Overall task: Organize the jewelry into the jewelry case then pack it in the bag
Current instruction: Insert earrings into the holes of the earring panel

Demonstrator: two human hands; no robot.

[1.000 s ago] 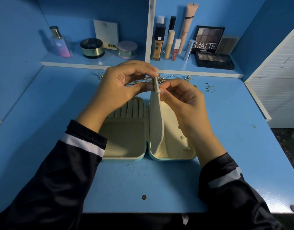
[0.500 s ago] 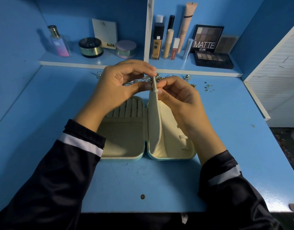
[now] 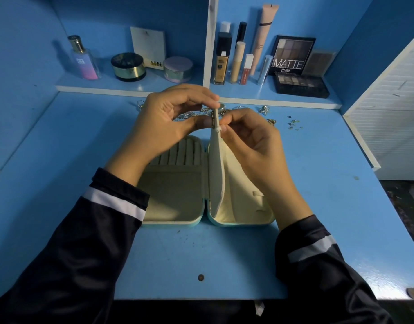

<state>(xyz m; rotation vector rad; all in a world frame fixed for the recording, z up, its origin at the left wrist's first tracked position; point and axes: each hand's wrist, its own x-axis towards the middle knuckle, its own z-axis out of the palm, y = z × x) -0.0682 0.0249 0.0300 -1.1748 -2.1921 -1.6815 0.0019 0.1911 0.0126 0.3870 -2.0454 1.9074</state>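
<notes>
Open jewelry case (image 3: 175,197) lying flat at the middle of the table (image 3: 61,160), its two cream-lined halves side by side and its middle flap (image 3: 216,174) standing upright between them. Left hand (image 3: 164,122) raised over the left half, wrist bent, fingers arched above and thumb reaching in from below; thumb and forefinger pinch a small metal piece (image 3: 212,117) against the left face of the flap's top edge; its kind cannot be told. Right hand (image 3: 252,146) raised over the right half, fingers curled, thumb and forefinger pinching the flap's top edge from the right; the fingertips of both hands nearly meet across the flap. Both forearms come in from the front edge in dark sleeves (image 3: 112,202) with a white band at the cuff. Loose jewelry (image 3: 263,110) lies scattered along the back edge of the table, just below the shelf (image 3: 131,86), partly hidden behind the hands.
</notes>
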